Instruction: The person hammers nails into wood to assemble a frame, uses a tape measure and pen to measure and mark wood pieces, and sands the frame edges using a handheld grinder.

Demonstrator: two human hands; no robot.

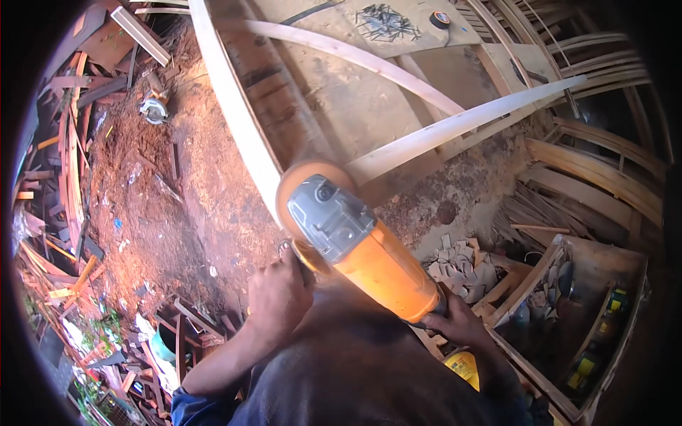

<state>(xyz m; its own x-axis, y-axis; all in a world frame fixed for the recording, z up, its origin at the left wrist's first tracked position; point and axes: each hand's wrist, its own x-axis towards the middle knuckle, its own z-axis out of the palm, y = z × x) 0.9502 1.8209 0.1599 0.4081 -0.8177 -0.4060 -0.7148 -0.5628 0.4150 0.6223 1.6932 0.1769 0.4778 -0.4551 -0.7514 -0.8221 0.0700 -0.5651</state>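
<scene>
An angle grinder (387, 273) with an orange body and grey head lies slantwise before my body. My left hand (279, 295) is closed round its side handle, left of the grinder's head. My right hand (458, 323) grips the dark rear end of the body. The brownish disc (291, 179) looks smeared, as if spinning, and sits at the near corner of a wooden frame. There a pale long board (241, 121) and a slanting board (426, 138) come close together. The head hides part of the disc, so its contact with the wood cannot be made out.
Scrap wood (74, 177) is heaped along the left, past reddish dirt ground (206, 192). A tool with a round silvery guard (153, 110) lies there. Loose nails (383, 25) and a tape measure (440, 19) rest on the far panel. An open wooden box (522, 284) stands at right.
</scene>
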